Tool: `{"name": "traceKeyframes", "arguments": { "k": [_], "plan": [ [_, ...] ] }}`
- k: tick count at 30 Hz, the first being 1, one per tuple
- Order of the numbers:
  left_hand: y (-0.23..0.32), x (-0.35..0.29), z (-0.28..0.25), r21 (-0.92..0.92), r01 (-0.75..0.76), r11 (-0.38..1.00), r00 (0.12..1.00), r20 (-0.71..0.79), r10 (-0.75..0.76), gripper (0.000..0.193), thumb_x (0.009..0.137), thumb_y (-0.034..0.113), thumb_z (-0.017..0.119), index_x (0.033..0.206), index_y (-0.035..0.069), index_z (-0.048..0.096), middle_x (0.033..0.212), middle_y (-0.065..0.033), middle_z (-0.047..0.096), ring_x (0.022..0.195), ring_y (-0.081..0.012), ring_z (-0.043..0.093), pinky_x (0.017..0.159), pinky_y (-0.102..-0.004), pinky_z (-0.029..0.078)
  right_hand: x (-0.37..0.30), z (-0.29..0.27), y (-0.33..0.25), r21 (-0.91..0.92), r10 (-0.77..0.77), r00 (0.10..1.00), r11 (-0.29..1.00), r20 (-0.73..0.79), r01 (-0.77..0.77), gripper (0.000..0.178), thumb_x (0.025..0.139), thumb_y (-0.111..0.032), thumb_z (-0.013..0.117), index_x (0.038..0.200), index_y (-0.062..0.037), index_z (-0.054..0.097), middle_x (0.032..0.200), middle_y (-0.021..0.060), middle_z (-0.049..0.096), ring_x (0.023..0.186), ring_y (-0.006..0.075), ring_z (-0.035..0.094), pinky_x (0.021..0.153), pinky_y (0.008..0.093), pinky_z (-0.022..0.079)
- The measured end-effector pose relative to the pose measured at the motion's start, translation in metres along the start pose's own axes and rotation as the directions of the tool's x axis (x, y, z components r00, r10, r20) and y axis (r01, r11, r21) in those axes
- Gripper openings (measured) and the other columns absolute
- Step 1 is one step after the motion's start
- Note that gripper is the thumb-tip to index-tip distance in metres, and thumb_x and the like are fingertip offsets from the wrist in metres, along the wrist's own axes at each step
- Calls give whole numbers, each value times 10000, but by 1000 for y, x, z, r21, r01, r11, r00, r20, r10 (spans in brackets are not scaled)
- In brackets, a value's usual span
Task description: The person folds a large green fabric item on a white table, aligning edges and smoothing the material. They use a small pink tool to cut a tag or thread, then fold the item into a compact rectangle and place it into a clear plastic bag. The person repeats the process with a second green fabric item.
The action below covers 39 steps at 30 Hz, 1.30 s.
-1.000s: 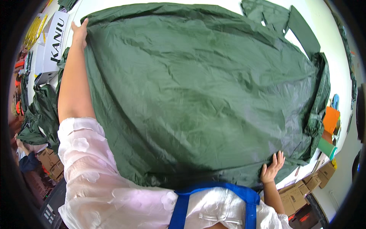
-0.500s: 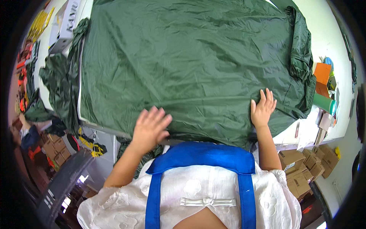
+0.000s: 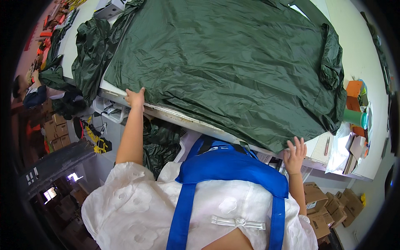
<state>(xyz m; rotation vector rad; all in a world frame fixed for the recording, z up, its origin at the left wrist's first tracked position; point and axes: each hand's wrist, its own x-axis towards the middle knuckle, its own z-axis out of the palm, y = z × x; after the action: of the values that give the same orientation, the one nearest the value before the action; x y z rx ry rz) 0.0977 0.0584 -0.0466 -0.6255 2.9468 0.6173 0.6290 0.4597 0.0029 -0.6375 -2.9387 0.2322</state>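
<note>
A large dark green garment (image 3: 225, 62) of thin, shiny cloth lies spread over the table, with a bunched sleeve (image 3: 332, 58) along its right side. My left hand (image 3: 136, 99) is at the garment's near-left edge, by the table rim, thumb out and the other fingers bent; it appears closed on the cloth, though the fingertips are partly hidden. At the garment's near-right corner, my right hand (image 3: 295, 154) has its fingers raised and spread, its thumb side beside the cloth.
More green cloth (image 3: 91, 62) hangs off the table's left side, and some lies in a white bin (image 3: 181, 152) below. On the right stand an orange box (image 3: 354, 93), a green roll (image 3: 354, 118) and papers. Cartons (image 3: 316, 198) fill the floor; another person (image 3: 35, 96) is far left.
My left hand has gone from above the cloth to its near-left edge. My right hand has moved nearer, to the near-right corner. The near cloth edge has shifted, baring the table rim; the view has turned.
</note>
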Motion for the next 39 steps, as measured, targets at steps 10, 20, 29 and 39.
{"name": "traceKeyframes", "arguments": {
  "k": [10, 20, 29, 39],
  "plan": [
    [-15, -22, -51, -708, 207, 676, 940, 336, 64, 651, 794, -78, 639, 1318, 221, 392, 1287, -94, 447, 866, -206, 549, 506, -279, 413, 3, -10, -1, 256, 149, 948, 941, 280, -223, 517, 674, 48, 524, 1176, -65, 570, 1126, 148, 619, 1170, 320, 525, 1096, 452, 320],
    [113, 26, -97, -731, 97, 675, 877, 384, 290, 373, 915, 274, 627, 1177, 29, 525, 988, -126, 601, 747, -185, 631, 582, -289, 551, 158, -90, 66, 202, 349, 934, 912, 70, -356, 359, 908, -221, 600, 1198, -18, 544, 1049, 265, 630, 973, 419, 604, 852, 406, 478],
    [171, -144, 38, 60, -997, 48, 67, 360, 930, 532, 926, 416, 536, 1432, 322, 403, 1500, -85, 360, 1405, -340, 270, 1127, -577, 173, 210, 36, 112, -40, 494, 869, 869, 19, -493, 457, 924, -441, 537, 1206, -82, 519, 1077, 203, 643, 974, 388, 621, 788, 471, 493],
    [174, -130, 85, 113, -993, -25, 28, 445, 895, 538, 933, 458, 489, 1449, 370, 367, 1565, -7, 234, 1434, -285, 211, 1137, -573, 119, 11, -23, 177, 259, 602, 717, 798, -351, -544, 389, 857, -53, 504, 1243, -17, 542, 1216, 169, 588, 1125, 394, 539, 987, 444, 405]
  ]
}}
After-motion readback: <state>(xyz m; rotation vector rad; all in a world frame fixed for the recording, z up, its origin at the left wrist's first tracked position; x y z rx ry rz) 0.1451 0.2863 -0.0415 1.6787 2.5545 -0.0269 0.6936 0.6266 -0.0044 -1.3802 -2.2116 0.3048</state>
